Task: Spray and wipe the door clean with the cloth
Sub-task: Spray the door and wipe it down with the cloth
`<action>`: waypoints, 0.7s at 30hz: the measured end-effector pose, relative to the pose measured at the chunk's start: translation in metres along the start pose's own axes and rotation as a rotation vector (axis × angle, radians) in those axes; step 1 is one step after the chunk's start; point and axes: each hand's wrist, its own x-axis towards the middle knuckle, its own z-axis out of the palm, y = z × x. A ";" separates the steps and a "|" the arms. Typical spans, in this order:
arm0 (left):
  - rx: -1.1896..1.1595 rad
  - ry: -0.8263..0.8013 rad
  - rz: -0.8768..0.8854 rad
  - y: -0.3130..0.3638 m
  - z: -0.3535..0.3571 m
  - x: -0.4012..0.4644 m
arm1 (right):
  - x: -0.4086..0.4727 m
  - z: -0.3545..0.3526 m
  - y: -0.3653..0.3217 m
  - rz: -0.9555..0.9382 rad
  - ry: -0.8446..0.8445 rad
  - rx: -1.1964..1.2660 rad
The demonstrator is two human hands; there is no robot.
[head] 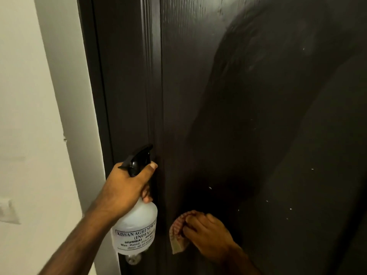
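L hand (127, 187) grips the neck of the spray bottle (135, 233), fingers curled round it just under the black trigger head (139, 159), thumb tip up beside the trigger; nozzle points up-right toward the door (258, 116). Bottle body is translucent white w/ a printed label, hangs below the fist, tilted a bit, bottom end near the door frame (119, 76). A small round knob-like thing shows just below the bottle base, too blurred to tell what. R hand (206, 233) is low on the door, right of the bottle & apart from it, fingers bent over the cloth (177, 235) and pressing it to the dark panel; cloth is striped reddish/pale, sticks out from under the fingers on the hand's left side, one corner hanging down. Door surface is dark brown, w/ a dull smeary patch higher up & scattered pale specks right of the R hand. Frame runs vertical left of the bottle; beyond it a pale wall (29, 116) w/ a light switch plate (9, 212) low at the left edge.
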 end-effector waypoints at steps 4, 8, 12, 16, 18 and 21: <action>-0.041 -0.062 0.024 0.009 0.016 0.004 | 0.017 -0.077 0.040 0.144 0.363 -0.067; -0.061 -0.105 0.065 0.014 0.037 0.009 | 0.034 -0.145 0.076 0.588 0.808 -0.045; -0.077 -0.106 0.133 0.015 0.057 0.013 | 0.034 -0.137 0.071 0.617 0.858 -0.029; -0.043 -0.102 0.172 0.017 0.074 0.014 | 0.008 -0.095 0.058 0.349 0.658 -0.048; -0.047 -0.131 0.163 0.020 0.080 0.013 | -0.017 -0.061 0.047 0.260 0.509 -0.019; -0.057 -0.202 0.149 0.029 0.093 0.010 | -0.061 -0.015 0.040 0.225 0.317 -0.013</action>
